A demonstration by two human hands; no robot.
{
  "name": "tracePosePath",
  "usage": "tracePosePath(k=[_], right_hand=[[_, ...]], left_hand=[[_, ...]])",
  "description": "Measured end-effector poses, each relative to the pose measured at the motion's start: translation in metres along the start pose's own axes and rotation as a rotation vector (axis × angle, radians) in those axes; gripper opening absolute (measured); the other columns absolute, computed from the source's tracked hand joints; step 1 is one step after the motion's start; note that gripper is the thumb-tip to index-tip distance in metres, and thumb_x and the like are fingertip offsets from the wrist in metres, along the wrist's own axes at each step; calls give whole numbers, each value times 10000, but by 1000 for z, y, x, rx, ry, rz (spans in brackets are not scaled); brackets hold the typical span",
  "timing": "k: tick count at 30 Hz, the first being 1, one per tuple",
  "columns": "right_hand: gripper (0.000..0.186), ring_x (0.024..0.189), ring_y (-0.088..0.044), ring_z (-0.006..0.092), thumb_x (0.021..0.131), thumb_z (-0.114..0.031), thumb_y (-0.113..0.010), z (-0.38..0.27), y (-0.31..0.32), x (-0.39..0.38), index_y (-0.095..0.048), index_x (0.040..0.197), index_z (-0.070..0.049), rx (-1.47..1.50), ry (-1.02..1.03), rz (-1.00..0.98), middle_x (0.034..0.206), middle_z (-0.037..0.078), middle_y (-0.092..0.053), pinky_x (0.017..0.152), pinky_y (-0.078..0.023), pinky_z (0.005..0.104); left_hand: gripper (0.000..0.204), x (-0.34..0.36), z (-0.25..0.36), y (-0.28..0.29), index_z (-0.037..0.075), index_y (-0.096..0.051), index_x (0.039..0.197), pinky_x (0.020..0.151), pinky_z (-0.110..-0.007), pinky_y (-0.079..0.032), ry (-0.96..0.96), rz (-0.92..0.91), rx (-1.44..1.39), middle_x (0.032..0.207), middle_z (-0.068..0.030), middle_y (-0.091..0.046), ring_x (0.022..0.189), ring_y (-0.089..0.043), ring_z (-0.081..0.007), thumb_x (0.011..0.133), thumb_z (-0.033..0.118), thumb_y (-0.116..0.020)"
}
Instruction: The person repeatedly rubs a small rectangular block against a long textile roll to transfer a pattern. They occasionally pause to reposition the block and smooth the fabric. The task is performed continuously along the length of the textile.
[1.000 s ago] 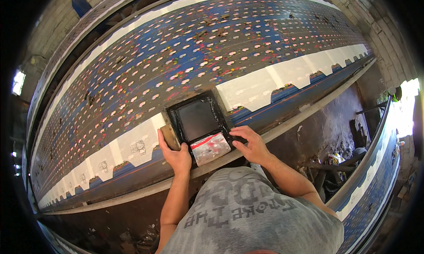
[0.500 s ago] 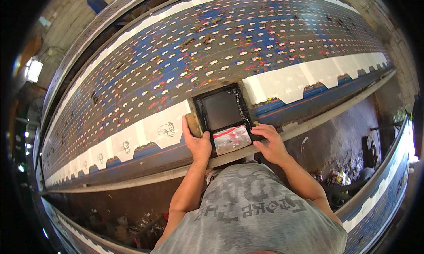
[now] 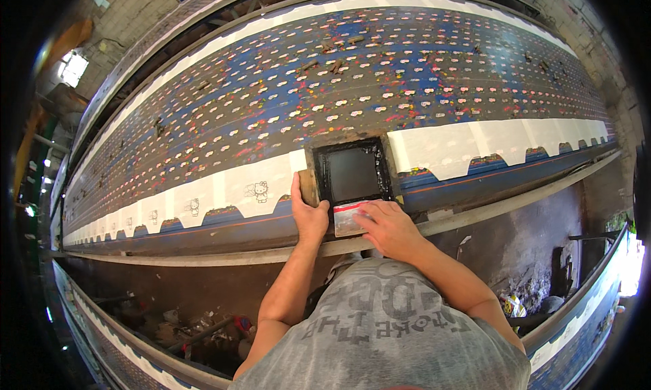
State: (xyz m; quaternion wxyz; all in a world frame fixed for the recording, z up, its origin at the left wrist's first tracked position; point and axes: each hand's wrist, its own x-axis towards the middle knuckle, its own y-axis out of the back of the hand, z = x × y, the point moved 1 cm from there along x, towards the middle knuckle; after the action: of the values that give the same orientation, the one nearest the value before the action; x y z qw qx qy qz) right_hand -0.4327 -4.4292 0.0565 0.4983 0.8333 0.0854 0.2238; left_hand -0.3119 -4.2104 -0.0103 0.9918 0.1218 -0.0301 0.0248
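A small screen-printing frame (image 3: 385, 161) with a black-bordered dark window lies on the near strip of white fabric (image 3: 437, 148). My left hand (image 3: 310, 217) grips its near left side, fingers along the outer edge and thumb toward the inside. At the frame's near end is a flat silver piece (image 3: 348, 222) with a red strip along its far edge. My right hand (image 3: 390, 229) is closed over the right part of this piece, fingers bent and together; the hand hides that part. Black cartoon-cat outlines (image 3: 258, 191) show on the white fabric left of the frame.
A long blue-grey printing table (image 3: 271, 98), speckled with coloured spots, curves across the view. Small brown scraps (image 3: 336, 66) lie on it. A pale rail (image 3: 468, 209) runs along its near edge. Behind me stands another table (image 3: 583, 336), with debris (image 3: 196, 329) on the floor.
My right hand has moved left from beside the frame's right edge onto the silver piece and closed there. My left hand keeps its hold on the frame. The view has shifted slightly.
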Motion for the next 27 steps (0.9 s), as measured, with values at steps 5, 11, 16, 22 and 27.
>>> tracePosePath(k=[5, 11, 16, 22, 27], right_hand=[[359, 1226, -707, 342, 908, -141, -798, 20, 6, 25, -781, 1264, -91, -128, 87, -156, 1230, 114, -757, 1038, -569, 497], [260, 1156, -728, 398, 918, -24, -721, 69, 25, 88, -782, 1167, -70, 60, -10, -239, 1123, 153, -780, 1019, -590, 519], [289, 1191, -726, 401, 951, -3, -694, 103, 13, 137, -792, 1214, -76, -29, -91, -127, 1164, 158, -784, 1065, -579, 529], [444, 1180, -709, 383, 919, 40, -690, 103, 2, 136, -796, 1326, -100, -32, -110, -109, 1176, 130, -773, 1072, -569, 505], [531, 1137, -683, 360, 866, 56, -713, 70, -2, 100, -794, 1361, -118, -81, -15, -104, 1209, 110, -756, 1005, -545, 483]], left_hand=[[977, 2, -7, 1, -29, -380, 1779, 1316, -431, -423, 16, -22, -73, 1687, -243, -558, 1565, -550, -340, 901, -66, -805], [779, 20, -23, 17, -17, -474, 1729, 1110, -369, -574, 192, -73, -309, 1462, -178, -716, 1283, -716, -230, 1015, -22, -786], [773, 30, -14, 23, 25, -514, 1720, 1011, -334, -601, 243, -108, -242, 1338, -99, -737, 1142, -725, -174, 1003, -75, -785], [769, 33, -9, 25, 31, -519, 1716, 1025, -335, -599, 292, -137, -260, 1343, -103, -735, 1148, -725, -180, 1004, -91, -785], [794, 33, -11, 25, 18, -499, 1723, 1046, -354, -598, 279, -140, -239, 1405, -151, -735, 1199, -740, -203, 993, -89, -791]])
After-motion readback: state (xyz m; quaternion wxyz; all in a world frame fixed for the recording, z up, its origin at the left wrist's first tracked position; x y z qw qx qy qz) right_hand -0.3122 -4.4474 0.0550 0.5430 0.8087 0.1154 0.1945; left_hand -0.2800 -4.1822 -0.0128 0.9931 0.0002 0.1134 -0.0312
